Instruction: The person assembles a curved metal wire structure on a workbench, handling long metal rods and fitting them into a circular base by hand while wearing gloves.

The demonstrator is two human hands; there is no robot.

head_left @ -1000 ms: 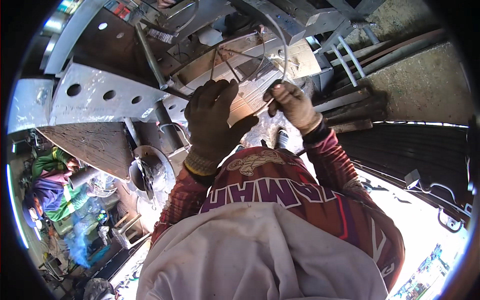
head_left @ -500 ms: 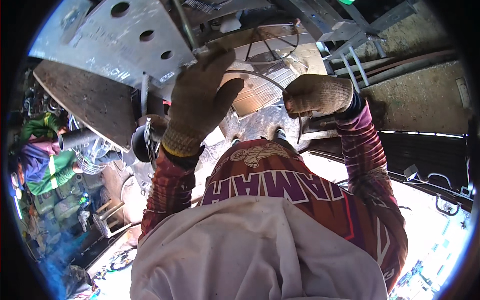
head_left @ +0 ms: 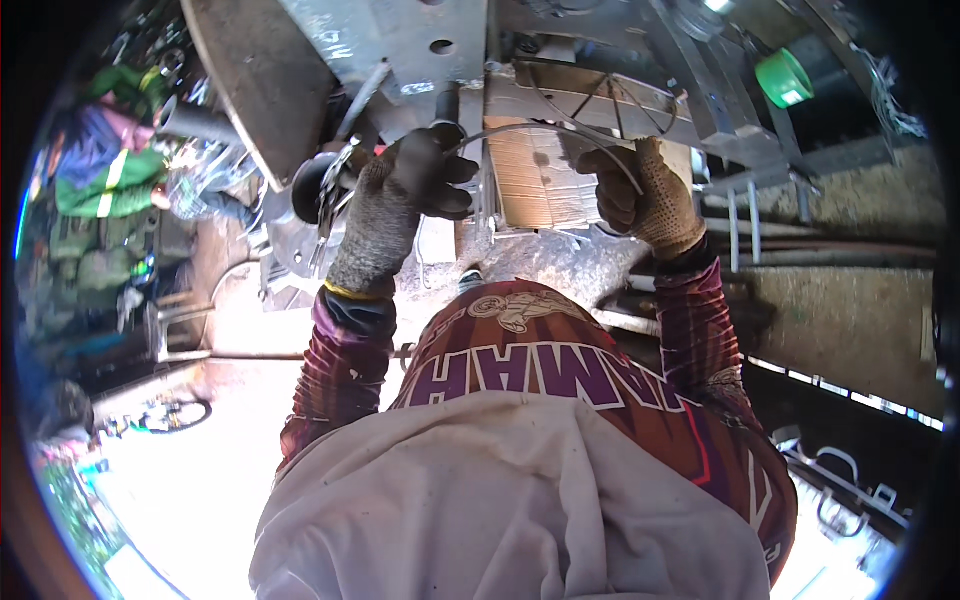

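Both my hands wear knitted work gloves. My right hand [head_left: 648, 198] is closed, palm side showing, around a thin curved metal rod [head_left: 545, 127]. One end of the rod shows across its fingers. The rod arches left to my left hand [head_left: 415, 185], where its other end goes out of sight by the curled fingers. My left hand's fingers are bent round toward the thumb. A dark upright pipe [head_left: 448, 103] stands just behind it. Past my right hand lies a round wire frame with spokes [head_left: 618, 103].
Ahead is a large steel plate with holes [head_left: 400, 40], with a brown slanted panel [head_left: 262, 80] to its left. Cardboard [head_left: 535, 180] lies beyond the hands. A green bucket [head_left: 783, 78] stands far right among steel bars. A person in green [head_left: 115, 185] is at the left.
The view has swung, so the plate and pipe sit differently. My right hand has turned, now palm side up, and the rod's end has swung upward. My left fingers are more curled.
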